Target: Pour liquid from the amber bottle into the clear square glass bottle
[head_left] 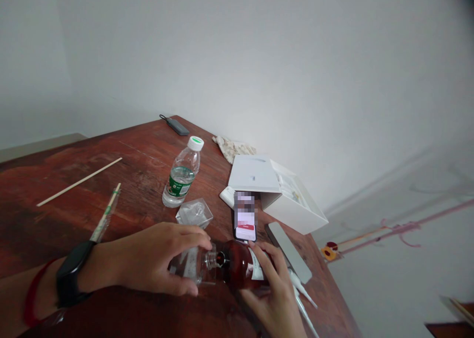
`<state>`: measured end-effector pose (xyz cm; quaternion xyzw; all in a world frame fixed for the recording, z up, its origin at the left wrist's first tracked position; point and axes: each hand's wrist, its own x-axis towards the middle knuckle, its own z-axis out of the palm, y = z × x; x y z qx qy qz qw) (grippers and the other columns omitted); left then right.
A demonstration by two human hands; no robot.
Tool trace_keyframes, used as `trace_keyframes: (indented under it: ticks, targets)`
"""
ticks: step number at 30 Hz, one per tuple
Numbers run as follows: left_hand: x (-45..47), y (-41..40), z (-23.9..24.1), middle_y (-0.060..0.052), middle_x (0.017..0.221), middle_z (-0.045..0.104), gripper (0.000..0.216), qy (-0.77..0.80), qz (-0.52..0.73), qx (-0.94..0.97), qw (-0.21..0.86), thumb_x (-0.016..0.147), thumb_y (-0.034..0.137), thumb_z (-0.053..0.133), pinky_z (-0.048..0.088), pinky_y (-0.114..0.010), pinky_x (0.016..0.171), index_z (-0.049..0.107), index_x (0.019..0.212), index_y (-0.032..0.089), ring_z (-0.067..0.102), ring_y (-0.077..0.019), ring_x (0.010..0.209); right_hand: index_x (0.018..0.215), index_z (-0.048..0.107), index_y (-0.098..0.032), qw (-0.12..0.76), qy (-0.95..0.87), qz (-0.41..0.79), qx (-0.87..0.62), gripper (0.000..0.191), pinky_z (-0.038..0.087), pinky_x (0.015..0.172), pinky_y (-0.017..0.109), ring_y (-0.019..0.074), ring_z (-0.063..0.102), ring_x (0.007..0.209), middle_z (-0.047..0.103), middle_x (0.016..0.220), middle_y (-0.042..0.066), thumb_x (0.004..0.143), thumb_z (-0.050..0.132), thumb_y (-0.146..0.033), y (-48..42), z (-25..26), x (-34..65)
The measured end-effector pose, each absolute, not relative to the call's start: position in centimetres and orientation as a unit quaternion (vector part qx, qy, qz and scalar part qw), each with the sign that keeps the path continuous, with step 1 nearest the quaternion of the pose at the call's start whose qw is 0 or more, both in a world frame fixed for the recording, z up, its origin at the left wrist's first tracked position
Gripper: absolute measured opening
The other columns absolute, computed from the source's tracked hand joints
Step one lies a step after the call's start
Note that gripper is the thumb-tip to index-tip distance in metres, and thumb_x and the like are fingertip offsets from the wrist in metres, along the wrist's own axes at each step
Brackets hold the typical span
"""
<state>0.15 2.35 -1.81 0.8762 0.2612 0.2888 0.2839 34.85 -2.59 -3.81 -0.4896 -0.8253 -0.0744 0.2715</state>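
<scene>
My left hand, a dark band on its wrist, curls its fingers round a clear plastic container with a threaded neck. My right hand grips a brown bottle with a white label, tilted onto its side. The brown bottle's uncapped mouth faces the clear neck, very close to it; whether they touch I cannot tell. Just beyond my left hand lies a clear square plastic piece. A capped water bottle with a green label stands behind it.
A lit phone leans by an open white box. A grey flat slab and white tubes lie right of my right hand. One loose wooden stick, wrapped chopsticks, a grey device and a cloth lie farther out.
</scene>
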Motion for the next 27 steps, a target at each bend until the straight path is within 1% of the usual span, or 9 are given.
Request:
trace_keyframes:
  ticks: [4,10,17,20,27]
  targets:
    - [0.2,2.3,-1.7,-0.008,0.140,0.074,0.065,0.267,0.283,0.874,0.290,0.086,0.048,0.091,0.058,-0.038,0.100,0.062,0.140,0.026,0.076,-0.0319,0.116,0.156,0.056,-0.034,0.272,-0.823,-0.083,-0.491,0.077,0.067,0.097,0.046,0.0352,0.069,0.126,0.059,0.143,0.012,0.083,0.075,-0.017,-2.7,-3.7,35.0]
    - [0.4,2.4,-1.7,-0.009,0.139,0.074,0.065,0.255,0.287,0.876,0.293,0.085,0.048,0.091,0.059,-0.038,0.099,0.063,0.139,0.025,0.076,-0.0327,0.116,0.158,0.052,-0.037,0.266,-0.818,-0.086,-0.503,0.072,0.065,0.100,0.055,0.0370,0.065,0.130,0.053,0.146,0.014,0.090,0.068,-0.017,-3.0,-3.2,34.8]
    - [0.3,2.4,-1.8,-0.009,0.138,0.074,0.064,0.245,0.304,0.877,0.281,0.086,0.046,0.091,0.059,-0.037,0.100,0.063,0.139,0.024,0.076,-0.0325,0.117,0.156,0.055,-0.038,0.279,-0.817,-0.127,-0.489,0.062,0.065,0.096,0.060,0.0402,0.063,0.129,0.054,0.148,0.015,0.096,0.067,-0.023,-2.8,-3.0,34.7]
    - [0.4,2.4,-1.6,-0.009,0.138,0.074,0.063,0.238,0.302,0.877,0.288,0.086,0.043,0.091,0.058,-0.038,0.102,0.064,0.140,0.023,0.076,-0.0325,0.118,0.155,0.056,-0.037,0.279,-0.823,-0.153,-0.471,0.061,0.065,0.094,0.059,0.0413,0.064,0.128,0.055,0.147,0.015,0.097,0.068,-0.026,-2.8,-2.7,34.6]
    - [0.6,2.2,-1.6,-0.010,0.135,0.076,0.064,0.250,0.301,0.871,0.299,0.083,0.043,0.092,0.058,-0.039,0.098,0.066,0.138,0.023,0.076,-0.0327,0.114,0.160,0.047,-0.039,0.248,-0.828,-0.187,-0.467,0.065,0.060,0.097,0.062,0.0423,0.062,0.129,0.053,0.147,0.016,0.099,0.065,-0.024,-3.0,-1.5,34.5]
